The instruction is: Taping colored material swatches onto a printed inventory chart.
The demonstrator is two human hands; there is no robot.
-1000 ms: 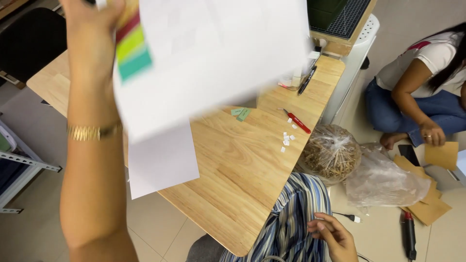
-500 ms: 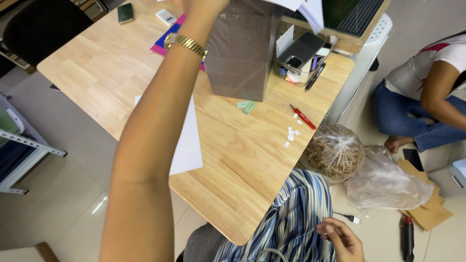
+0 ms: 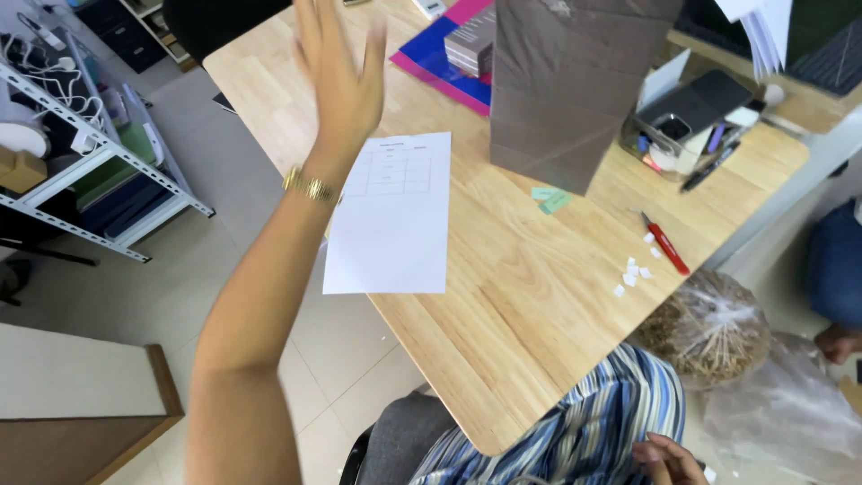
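Two hands show in the head view. The left hand [image 3: 337, 76] is raised high above the tabletop [image 3: 530, 278], palm out, its fingers [image 3: 310, 27] spread wide and straight, gripping nothing. A gold bracelet [image 3: 308, 187] circles that wrist, and the bare forearm runs down to the lower left edge of the picture. Just beside the wrist, lower down, a white sheet of paper [image 3: 391, 220] lies flat on the wood with a small printed table near its top; its lower left corner sticks out past the tabletop's edge over the tiled floor [image 3: 224, 224]. Hand and sheet are apart.

The right hand [image 3: 669, 458] sits low at the bottom edge, against a blue and white striped garment [image 3: 575, 431]. Its fingers are curled, but whether they pinch anything I cannot tell.

Behind the sheet a grey-brown paper bag [image 3: 566, 81] stands upright on the tabletop. Near its foot lie two small green slips [image 3: 549, 198], and further right a red-handled cutter [image 3: 666, 247] next to a scatter of small white paper scraps [image 3: 633, 269]. A pink and blue folder [image 3: 440, 58] lies behind the bag with a grey box [image 3: 471, 40] on it. A tray of pens and small items [image 3: 691, 126] sits at the far right of the wood.

Off the left side stands a metal shelf rack [image 3: 90, 153]. On the floor at right rests a clear plastic bag of straw-coloured sticks [image 3: 714, 328].
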